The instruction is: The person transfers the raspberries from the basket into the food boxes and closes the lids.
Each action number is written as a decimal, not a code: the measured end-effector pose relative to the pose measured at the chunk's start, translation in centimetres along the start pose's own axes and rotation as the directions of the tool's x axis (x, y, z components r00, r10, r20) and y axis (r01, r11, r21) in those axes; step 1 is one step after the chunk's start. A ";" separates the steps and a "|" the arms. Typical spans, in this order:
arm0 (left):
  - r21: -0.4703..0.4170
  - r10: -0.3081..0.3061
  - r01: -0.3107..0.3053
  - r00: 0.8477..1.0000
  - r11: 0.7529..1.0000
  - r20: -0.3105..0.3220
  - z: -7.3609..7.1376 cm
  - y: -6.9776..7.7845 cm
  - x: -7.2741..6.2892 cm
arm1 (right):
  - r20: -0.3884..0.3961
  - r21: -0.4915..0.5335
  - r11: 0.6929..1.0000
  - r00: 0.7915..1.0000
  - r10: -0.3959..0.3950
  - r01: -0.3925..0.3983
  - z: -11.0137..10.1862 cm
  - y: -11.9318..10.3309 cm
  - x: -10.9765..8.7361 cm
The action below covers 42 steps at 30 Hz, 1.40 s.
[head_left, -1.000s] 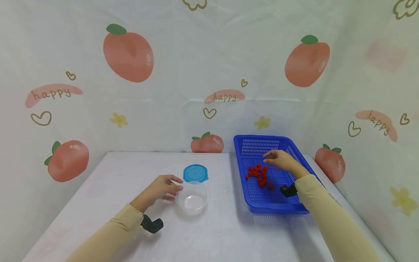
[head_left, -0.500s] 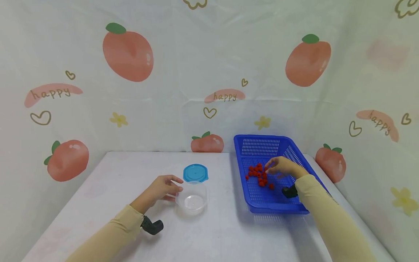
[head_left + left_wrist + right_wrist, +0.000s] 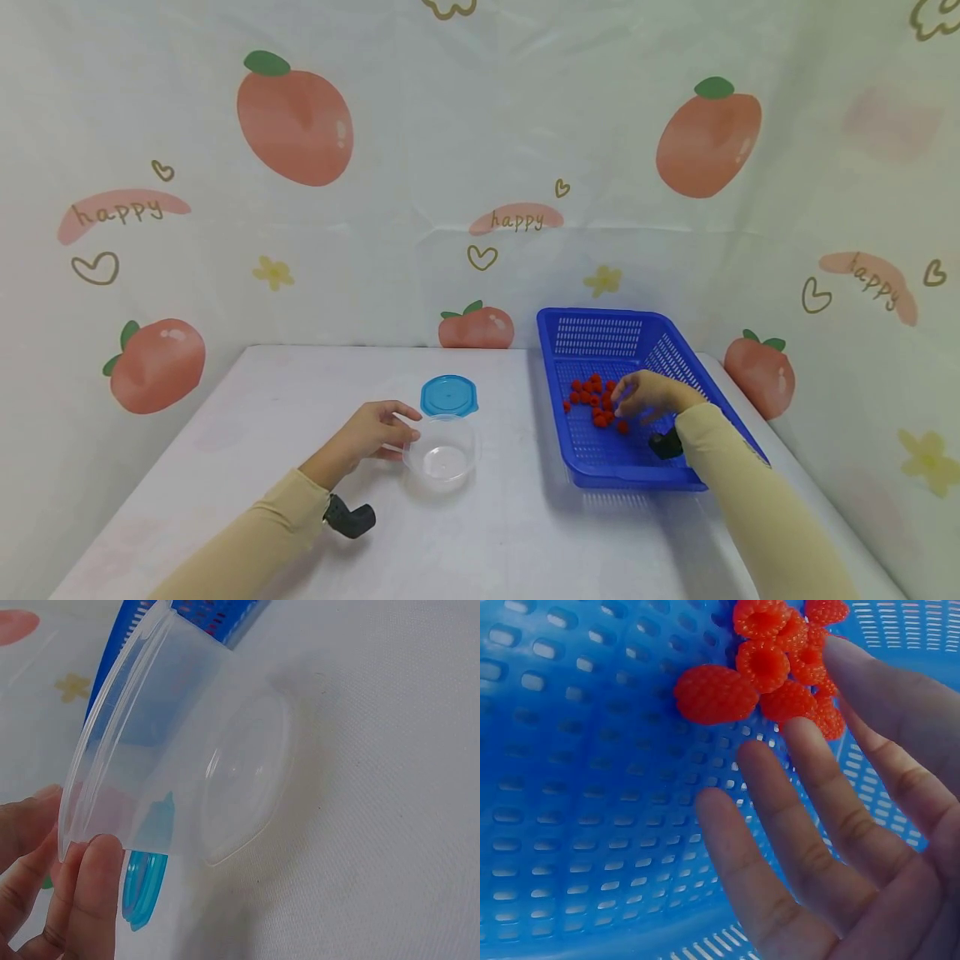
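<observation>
My left hand (image 3: 373,432) pinches the near-left rim of a clear plastic bowl (image 3: 441,468), with the fingertips on its edge in the left wrist view. The bowl (image 3: 217,750) stands upright on the table and nothing shows inside it. Inside the blue basket, my right hand (image 3: 647,395) hovers at the right side of a cluster of red raspberries (image 3: 586,396). Its fingers are loosely bent and spread; in the right wrist view the fingertips lie close to the raspberries (image 3: 716,694), with nothing held. Whether they touch the fruit I cannot tell.
The blue slotted basket (image 3: 637,479) stands at the table's right, its raised walls around my right hand. Behind the bowl lies a blue lid (image 3: 448,395). A white patterned cloth (image 3: 390,283) hangs behind and beside the white table (image 3: 480,546).
My right hand has come down and slightly right, lower into the basket beside the raspberries. The left hand and bowl stay in place.
</observation>
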<state>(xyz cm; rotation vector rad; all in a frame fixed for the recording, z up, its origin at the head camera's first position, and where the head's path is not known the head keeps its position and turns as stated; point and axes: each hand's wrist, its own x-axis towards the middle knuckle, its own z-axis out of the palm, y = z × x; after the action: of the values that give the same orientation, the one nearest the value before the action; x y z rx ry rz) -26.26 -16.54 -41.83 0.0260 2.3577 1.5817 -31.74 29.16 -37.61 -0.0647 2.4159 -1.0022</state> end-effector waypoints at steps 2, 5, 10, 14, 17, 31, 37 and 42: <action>0.002 -0.002 0.002 1.000 1.000 -0.001 0.0 0.0 -0.1 | 0.010 0.013 1.000 1.000 0.016 -0.016 0.0 0.0 0.0; -0.001 -0.004 0.004 1.000 1.000 -0.001 0.1 0.1 -0.2 | 0.030 0.018 0.999 0.999 0.037 -0.037 -0.1 0.1 -0.1; -0.011 -0.004 0.004 1.000 1.000 -0.002 0.1 0.2 -0.3 | 0.046 0.026 0.996 0.996 0.079 -0.080 0.0 0.3 0.0; -0.018 -0.006 0.006 1.000 1.000 -0.003 0.1 0.2 -0.3 | 0.041 0.012 0.994 0.993 0.108 -0.109 0.1 0.3 0.1; -0.014 -0.010 0.010 1.000 1.000 -0.004 0.2 0.1 -0.2 | 0.042 -0.010 0.993 0.992 0.121 -0.121 0.1 0.4 0.1; -0.018 0.007 -0.007 1.000 1.000 0.013 0.1 0.0 -0.1 | 0.025 -0.033 0.986 0.986 0.164 -0.163 0.7 0.6 0.2; -0.018 0.000 0.000 1.000 1.000 0.010 0.1 0.0 -0.2 | -0.012 -0.083 0.978 0.982 0.189 -0.189 1.0 0.5 0.3; -0.023 -0.002 0.002 1.000 1.000 0.011 0.1 0.0 -0.1 | -0.026 -0.129 0.976 0.984 0.176 -0.178 1.3 0.1 0.0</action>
<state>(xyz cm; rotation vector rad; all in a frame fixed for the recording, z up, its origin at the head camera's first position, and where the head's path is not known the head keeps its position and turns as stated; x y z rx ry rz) -26.08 -16.46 -41.85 0.0275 2.3306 1.6033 -31.10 28.42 -38.47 0.1102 2.4485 -0.7663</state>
